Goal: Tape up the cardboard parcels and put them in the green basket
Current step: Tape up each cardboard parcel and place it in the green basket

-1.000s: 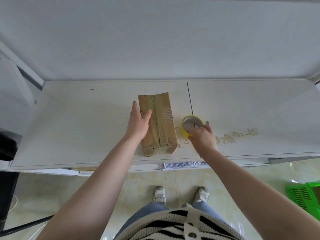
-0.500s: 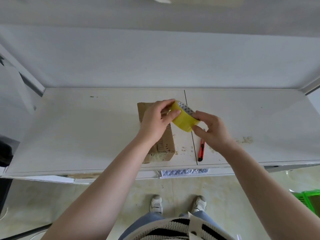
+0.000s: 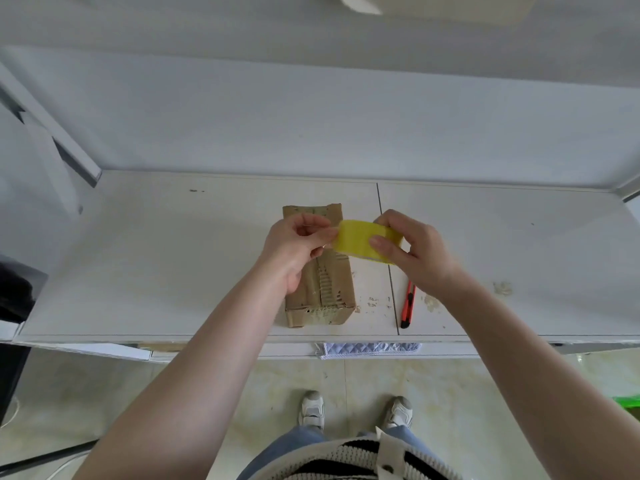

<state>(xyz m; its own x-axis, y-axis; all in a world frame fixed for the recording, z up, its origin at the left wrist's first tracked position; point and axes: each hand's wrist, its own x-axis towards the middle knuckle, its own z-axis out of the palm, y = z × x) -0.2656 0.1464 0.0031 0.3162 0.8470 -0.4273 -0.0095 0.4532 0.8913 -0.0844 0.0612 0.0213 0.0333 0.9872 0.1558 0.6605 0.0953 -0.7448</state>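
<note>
Fingers of the right hand [image 3: 420, 258] grip the yellow tape roll [image 3: 363, 241]; left-hand fingers [image 3: 323, 233] pinch its free end. Directly beneath, near the white counter's [image 3: 173, 258] front edge, lies the brown cardboard parcel [image 3: 320, 296], long axis front-to-back.

Tabletop [image 3: 173, 271]: white, stained.
Knife [image 3: 408, 304]: red, near the front edge.
Cloth [image 3: 369, 349]: quilted, perhaps, under that edge.
</note>
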